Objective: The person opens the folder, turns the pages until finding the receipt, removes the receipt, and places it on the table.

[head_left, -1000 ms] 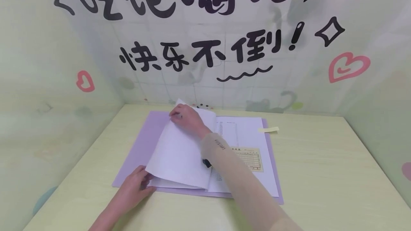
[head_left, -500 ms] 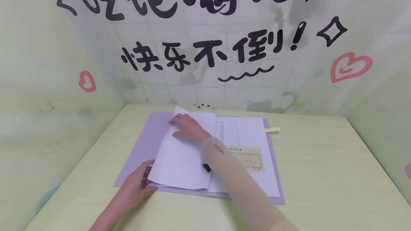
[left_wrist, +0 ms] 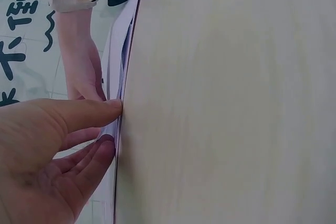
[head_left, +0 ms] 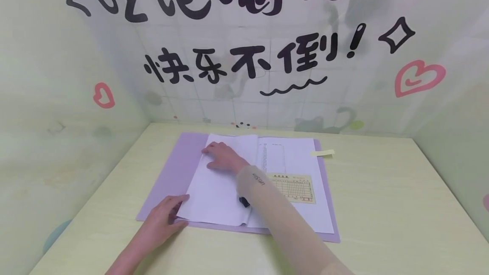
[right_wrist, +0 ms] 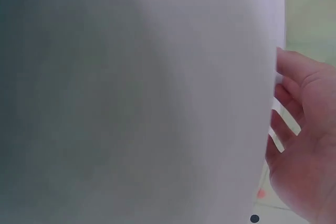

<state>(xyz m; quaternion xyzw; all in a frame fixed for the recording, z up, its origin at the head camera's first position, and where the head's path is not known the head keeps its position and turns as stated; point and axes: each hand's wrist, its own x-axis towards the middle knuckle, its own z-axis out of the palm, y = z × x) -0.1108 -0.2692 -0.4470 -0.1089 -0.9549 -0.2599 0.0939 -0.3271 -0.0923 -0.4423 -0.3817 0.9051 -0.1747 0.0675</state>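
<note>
A lilac folder (head_left: 168, 173) lies spread on the table with white sheets in it. My right hand (head_left: 225, 156) rests flat on the upper left part of a turned sheet (head_left: 214, 194), fingers loosely spread toward its outer edge. At the lower left corner of the sheets is my left hand (head_left: 162, 220), index fingertip at the paper's edge and thumb along the folder's front edge. The left wrist view shows that thumb and the fingers apart at the edge of the stack. White paper (right_wrist: 226, 98) fills most of the right wrist view.
On the right-hand page (head_left: 302, 215) lies a yellowish printed form (head_left: 305, 190), partly behind the right sleeve (head_left: 282, 211). A pale yellow strip (head_left: 324, 153) sticks out past the folder's right edge. Behind the table (head_left: 389, 198) stands a wall covering (head_left: 237, 109) with black lettering.
The lifted sheet has come down flat onto the left side. My right hand has sunk with it, going from gripping its upper edge to lying on it. The left hand has barely moved.
</note>
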